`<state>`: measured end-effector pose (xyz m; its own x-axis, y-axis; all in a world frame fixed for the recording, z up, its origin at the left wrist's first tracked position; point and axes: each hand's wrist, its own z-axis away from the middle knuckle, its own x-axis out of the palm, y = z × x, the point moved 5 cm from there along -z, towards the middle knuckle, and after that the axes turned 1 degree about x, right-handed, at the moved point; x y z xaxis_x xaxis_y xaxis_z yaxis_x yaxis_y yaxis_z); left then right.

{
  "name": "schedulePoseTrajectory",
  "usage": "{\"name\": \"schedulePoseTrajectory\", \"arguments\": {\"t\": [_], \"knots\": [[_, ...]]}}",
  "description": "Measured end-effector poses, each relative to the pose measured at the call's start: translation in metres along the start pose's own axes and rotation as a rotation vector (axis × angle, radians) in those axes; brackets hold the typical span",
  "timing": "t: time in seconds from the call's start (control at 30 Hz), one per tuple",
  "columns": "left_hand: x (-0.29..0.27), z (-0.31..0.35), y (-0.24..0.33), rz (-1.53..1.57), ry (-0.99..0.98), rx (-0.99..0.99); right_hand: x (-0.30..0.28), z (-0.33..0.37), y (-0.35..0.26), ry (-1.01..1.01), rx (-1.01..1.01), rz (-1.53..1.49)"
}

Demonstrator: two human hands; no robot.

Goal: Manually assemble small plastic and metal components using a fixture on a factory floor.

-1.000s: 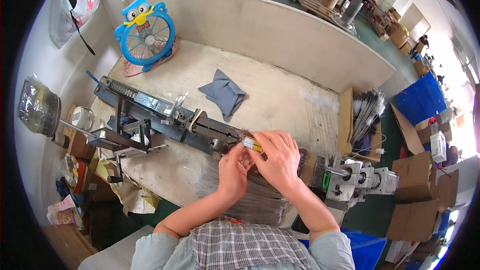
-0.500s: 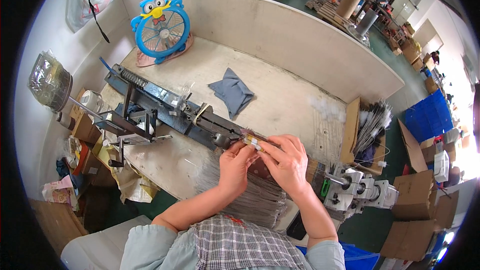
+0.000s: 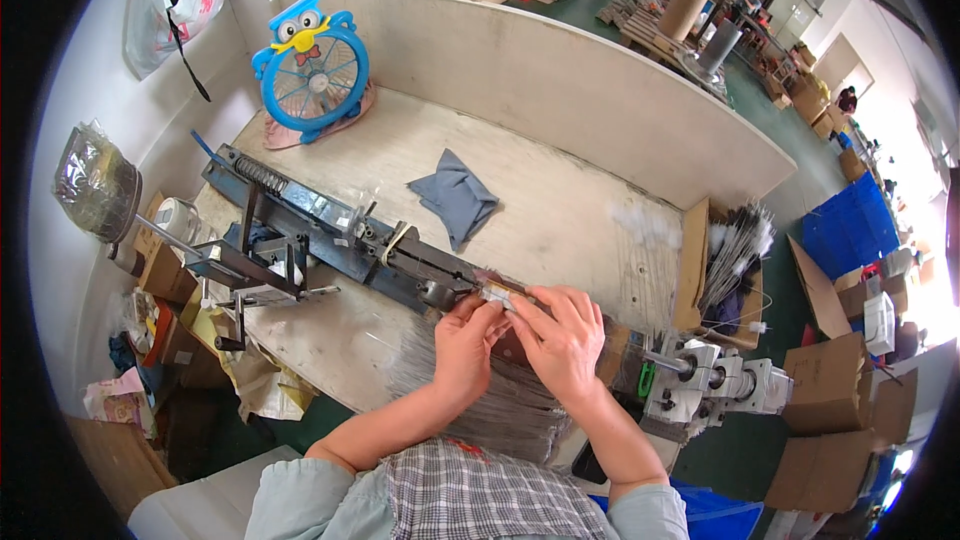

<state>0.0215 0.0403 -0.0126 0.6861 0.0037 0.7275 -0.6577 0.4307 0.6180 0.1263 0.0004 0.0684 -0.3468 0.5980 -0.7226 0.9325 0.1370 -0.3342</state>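
Note:
Both hands meet at the near right end of a long dark metal jig [image 3: 400, 258] on the bench. My left hand [image 3: 465, 348] is closed in a pinch, fingertips at a small whitish and yellow piece [image 3: 497, 294]. From the other side my right hand [image 3: 562, 338] grips the same piece between thumb and fingers. What kind of piece it is I cannot make out, as the fingertips partly cover it. Under my wrists lies a thick bundle of thin grey wires [image 3: 500, 398], partly hidden by my forearms.
A crank fixture [image 3: 255, 275] stands left of the jig. At right is a clamp mechanism with a shaft [image 3: 715, 380]. A grey cloth [image 3: 455, 198] and a blue fan [image 3: 315, 80] sit farther back. An open box [image 3: 695, 265] holds thin wires with white tips.
The small piece shows more white and less yellow between my fingertips. Both hands stay at the jig's end, with slight finger movement. The whole view has shifted a little.

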Motion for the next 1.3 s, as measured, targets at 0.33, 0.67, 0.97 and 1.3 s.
{"name": "schedulePoseTrajectory", "arguments": {"t": [0.33, 0.67, 0.97, 1.3], "knots": [[-0.002, 0.000, 0.001, 0.084, 0.029, -0.044, 0.002, -0.007, -0.002, -0.061, -0.013, -0.061], [-0.001, -0.003, -0.001, 0.053, 0.021, 0.009, 0.013, -0.006, 0.001, -0.061, 0.009, -0.070], [-0.003, -0.002, 0.003, -0.030, 0.014, -0.047, -0.010, -0.009, 0.001, -0.123, 0.042, 0.016], [0.005, 0.007, 0.003, -0.140, -0.066, -0.108, -0.017, 0.012, 0.018, -0.124, 0.086, -0.019]]}}
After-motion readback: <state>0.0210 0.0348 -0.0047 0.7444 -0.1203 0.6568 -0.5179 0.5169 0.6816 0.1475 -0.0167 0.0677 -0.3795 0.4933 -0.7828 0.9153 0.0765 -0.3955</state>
